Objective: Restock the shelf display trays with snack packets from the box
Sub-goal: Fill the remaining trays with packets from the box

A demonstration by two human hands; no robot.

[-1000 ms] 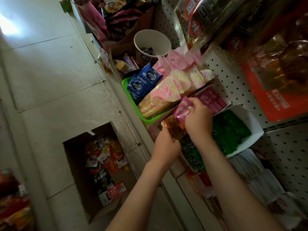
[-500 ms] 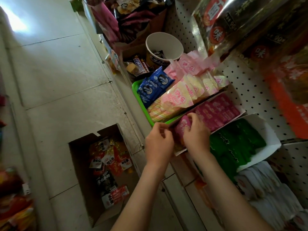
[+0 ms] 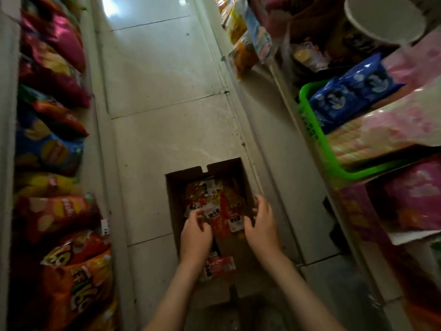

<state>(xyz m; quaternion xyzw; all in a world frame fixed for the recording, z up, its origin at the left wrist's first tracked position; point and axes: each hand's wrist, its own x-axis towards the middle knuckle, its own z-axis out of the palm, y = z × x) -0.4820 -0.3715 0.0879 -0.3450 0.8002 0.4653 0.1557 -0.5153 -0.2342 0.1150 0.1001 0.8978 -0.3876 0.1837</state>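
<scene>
Both hands are down inside the open cardboard box [image 3: 175,199] that sits on the floor [image 3: 167,80]. The left hand [image 3: 195,237] has its fingers bent, tips down on the heap of red and orange snack packets [image 3: 214,209]; whether it grips one, I cannot tell. The right hand [image 3: 261,225] is spread, fingers loosely curved and thumb held apart, at the right wall of the box just beside the packets, holding nothing that shows. The packets lie loose between the 2 hands and beyond the fingertips. 1 red packet [image 3: 220,266] lies apart from the heap, back between the wrists.

Right of the right hand and higher up, on the shelf, a green tray [image 3: 310,132] holds blue packets [image 3: 348,96] and, behind them, pink and cream packets [image 3: 386,132]. Nearer on that side, a white tray [image 3: 415,237] holds pink packets [image 3: 420,194]. Beyond the green tray stands a white tub [image 3: 381,17], blurred.

Left of the left hand, across the aisle, large crisp bags [image 3: 55,211] in red, orange, blue and yellow line the opposite shelf.
</scene>
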